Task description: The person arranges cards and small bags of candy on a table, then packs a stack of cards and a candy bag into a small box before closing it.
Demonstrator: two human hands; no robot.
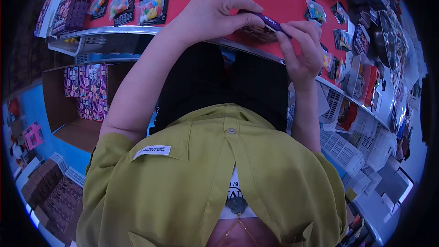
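Note:
Between both hands, at the near edge of the red table (192, 13), is a small purple box (259, 31), tilted with a narrow side up. My left hand (224, 13) pinches the box's left end, thumb along its upper edge. At its right end, my right hand (302, 48) grips the box between thumb and fingers. The face turned toward me is dark and partly shaded. Clear bags of colourful pieces (151, 9) lie on black cards to the left, and more such bags (315, 11) lie to the right.
Stacked purple boxes (68, 16) stand at the table's left end. Below is an open carton (75, 130) holding purple packs. A white bin (359, 71), a red container (371, 84) and a large metal bowl (385, 41) are at the right. The table has a metal edge.

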